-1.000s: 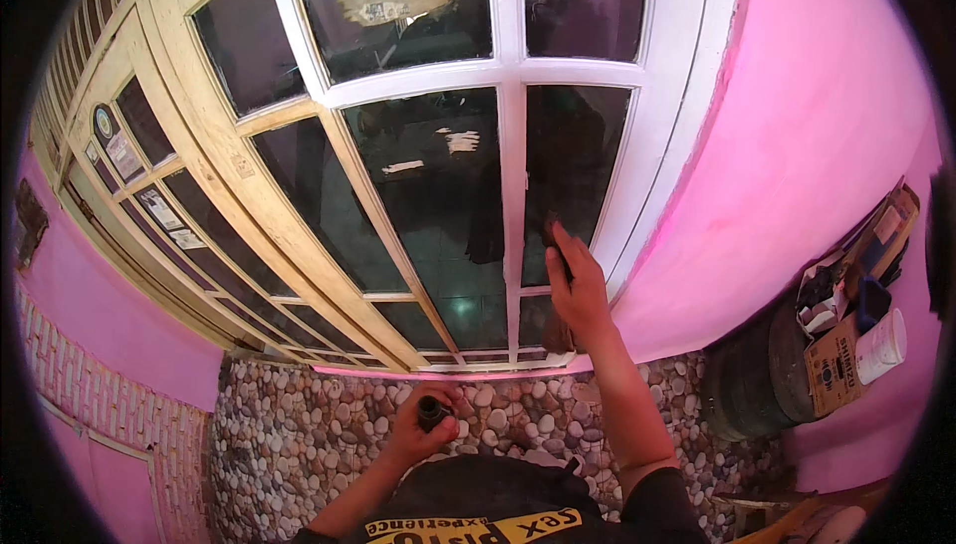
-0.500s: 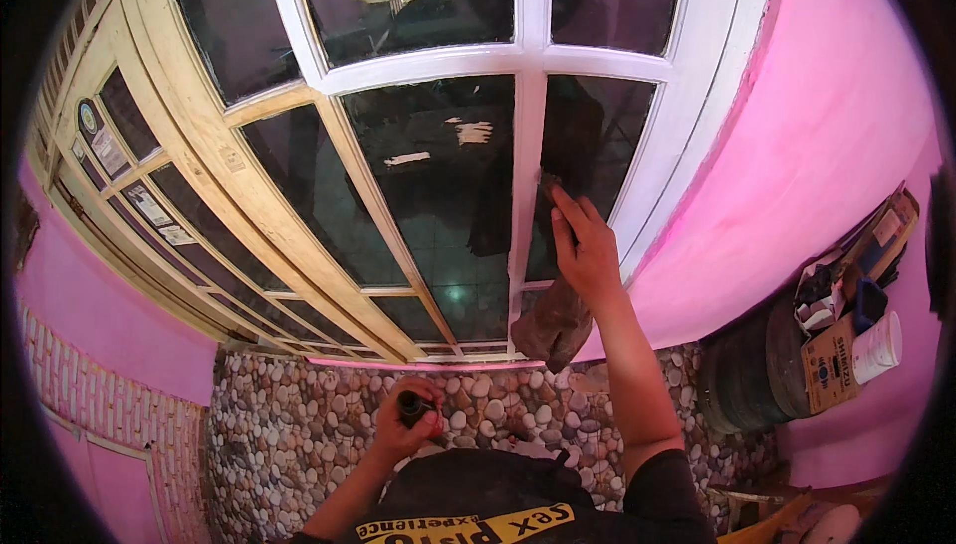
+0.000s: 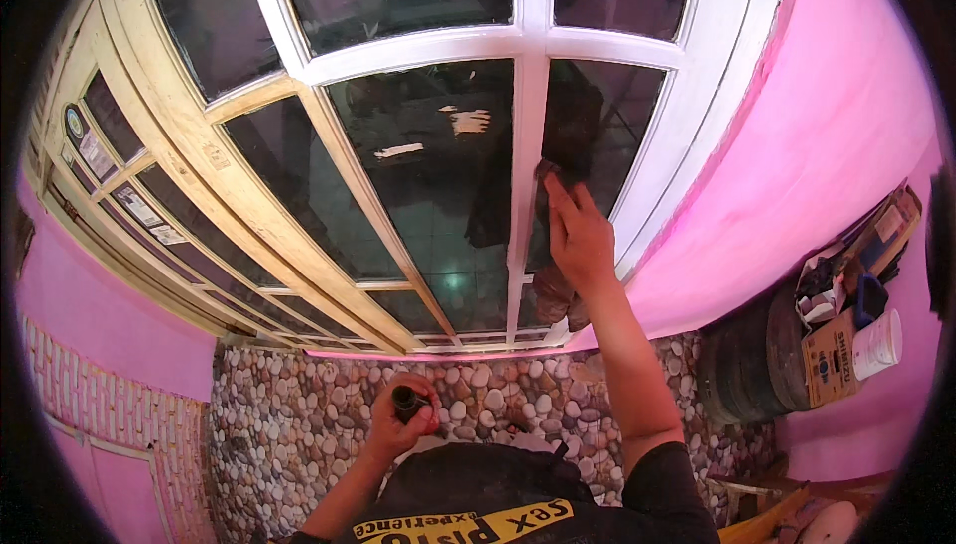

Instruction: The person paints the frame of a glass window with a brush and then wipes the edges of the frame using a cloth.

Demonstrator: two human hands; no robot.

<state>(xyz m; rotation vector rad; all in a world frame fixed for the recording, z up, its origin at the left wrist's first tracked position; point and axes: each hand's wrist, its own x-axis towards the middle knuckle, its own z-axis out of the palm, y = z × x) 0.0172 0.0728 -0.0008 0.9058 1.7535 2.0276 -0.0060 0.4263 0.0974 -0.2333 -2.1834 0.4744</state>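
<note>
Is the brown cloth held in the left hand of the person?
No, the brown cloth hangs from the right hand, while the left hand grips a dark round-topped object.

My brown cloth point(image 3: 554, 291) hangs all crumpled from my right fingers point(image 3: 562, 199), its top end right by the white window bar point(image 3: 525, 145). My left fingers point(image 3: 423, 417) wrap round a dark bottle point(image 3: 405, 402), I think, standing up.

The wide fisheye head view looks down over the shirt point(image 3: 483, 484). It faces the door point(image 3: 428, 205) from close by.
</note>
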